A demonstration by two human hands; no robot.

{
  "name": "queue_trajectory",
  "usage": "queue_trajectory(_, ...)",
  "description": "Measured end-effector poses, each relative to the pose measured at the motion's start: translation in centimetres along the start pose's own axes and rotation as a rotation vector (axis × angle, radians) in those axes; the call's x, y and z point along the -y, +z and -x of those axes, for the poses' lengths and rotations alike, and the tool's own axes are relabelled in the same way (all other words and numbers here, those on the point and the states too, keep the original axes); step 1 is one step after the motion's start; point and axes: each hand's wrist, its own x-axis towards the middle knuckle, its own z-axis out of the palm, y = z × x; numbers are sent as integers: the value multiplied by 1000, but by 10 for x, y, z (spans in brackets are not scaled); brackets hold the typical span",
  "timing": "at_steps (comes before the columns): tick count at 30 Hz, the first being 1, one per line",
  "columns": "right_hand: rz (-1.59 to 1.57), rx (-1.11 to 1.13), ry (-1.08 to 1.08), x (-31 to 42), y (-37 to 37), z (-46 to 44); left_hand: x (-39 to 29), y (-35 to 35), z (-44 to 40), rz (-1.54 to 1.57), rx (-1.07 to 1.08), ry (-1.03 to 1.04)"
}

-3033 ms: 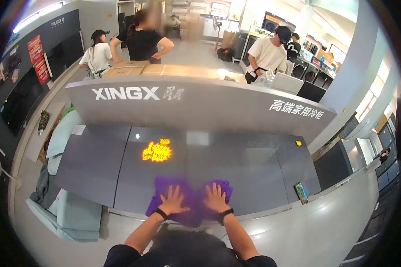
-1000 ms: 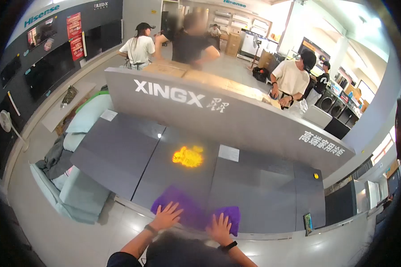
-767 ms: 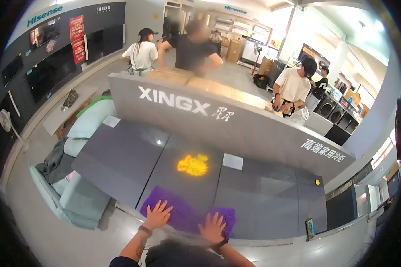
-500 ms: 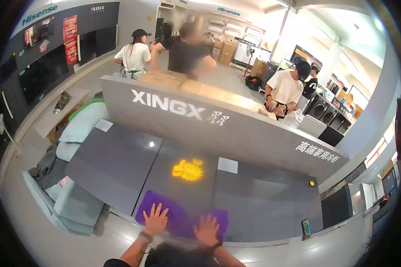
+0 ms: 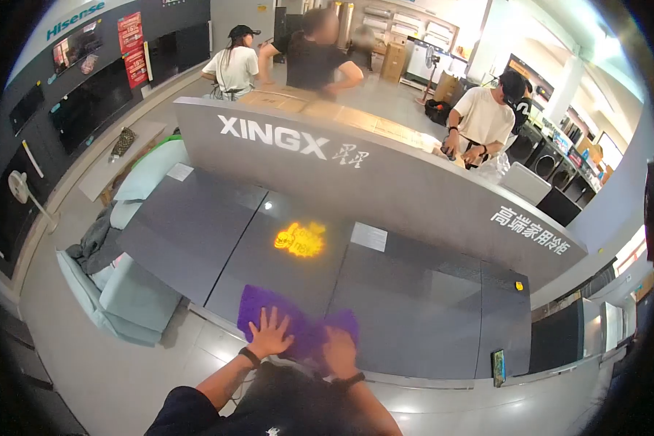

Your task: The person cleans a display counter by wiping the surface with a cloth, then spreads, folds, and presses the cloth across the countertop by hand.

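A purple cloth (image 5: 256,304) lies along the near edge of the dark freezer tops, its middle partly hidden by my hands. My left hand (image 5: 271,334) rests on its left part, fingers spread and nothing gripped. On the cloth's right part is my right hand (image 5: 339,352), blurred, with its fingers hard to make out. Just beyond the cloth, a bright yellow sticker (image 5: 299,240) marks the dark top (image 5: 280,276).
A grey sign board (image 5: 407,189) stands along the far side. White paper labels (image 5: 369,237) lie on the tops. A phone-like object (image 5: 498,368) sits at the near right edge. Pale blue cushions (image 5: 139,301) crowd the left end. People stand beyond the board, one handling something (image 5: 479,120).
My view has shifted, so the freezer tops sit higher in it. Both hands and the cloth have come closer together, and the cloth looks more bunched between them.
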Motion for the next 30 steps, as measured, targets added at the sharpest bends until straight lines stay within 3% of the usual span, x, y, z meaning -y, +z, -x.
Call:
queue_trajectory(1,-16,41,214,11,-24,5,-12,1,-3,-47,9,-2)
queue_trajectory(2,-47,-65,174,-1,-25,7,-30,-8,-6,-134,59,-13)
queue_trajectory(3,-91,-166,148,-20,-18,12,-32,9,-11,-173,-26,31)
queue_trajectory(8,-28,-227,123,-62,-11,25,-69,30,-31,-237,-102,92)
queue_trajectory(11,83,-305,89,-69,15,33,-47,50,-49,-239,-135,161)
queue_trajectory(12,95,-243,86,-69,17,38,-50,49,-39,-222,-87,159)
queue_trajectory(13,150,-123,93,-41,-33,35,-48,52,-31,-197,-91,181)
queue_trajectory(14,4,-123,117,-64,13,36,-51,48,-40,-167,-110,211)
queue_trajectory(15,109,-24,141,-56,-1,29,-59,39,-50,-146,-123,179)
queue_trajectory(17,113,-173,57,-56,-3,24,-70,37,-28,-57,-153,134)
queue_trajectory(19,66,-36,69,-48,-7,55,-66,56,4,-64,-69,97)
queue_trajectory(21,120,-71,29,-74,3,-5,-66,38,-48,-125,-174,140)
queue_trajectory(22,168,-42,45,-71,13,3,-66,41,-35,-160,-180,159)
queue_trajectory(24,116,65,97,-55,17,47,-63,47,4,-75,-33,136)
queue_trajectory(26,151,17,75,-59,-1,-18,-66,22,-36,-76,-73,166)
queue_trajectory(28,170,75,92,-53,21,-6,-57,29,-39,-102,-85,175)
queue_trajectory(30,119,162,-28,-49,22,-30,-40,27,-37,-46,-150,192)
